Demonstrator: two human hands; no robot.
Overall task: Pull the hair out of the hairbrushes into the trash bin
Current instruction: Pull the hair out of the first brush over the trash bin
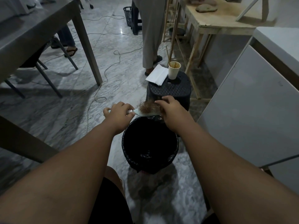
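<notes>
Both hands are out in front of me, over the far edge of the trash bin [150, 143]. My left hand [117, 114] is closed tight around the handle of the hairbrush [146, 111]. It holds the brush flat, with the little pins facing up, so I can get at the hair. My right hand [169, 109] rests on the other end of the brush. Its fingertips [159, 102] are curled down into the clump of brown hair [148, 106] stuck in the pins. I think they are pinching it, but I cannot see the grip well.

I keep the brush right above the bin so any loose hair will drop in. The bin has a black bag inside and stands on the floor between my arms. I cannot see any hair in it, because it is very dark in there.

Most of the hair looks stuck in the brush, so I think the job has only begun. Just behind the brush is a black stool [169, 89] with a paper cup [174, 70] and a white paper [157, 75] on it. I should pull gently so I do not bump them.
</notes>
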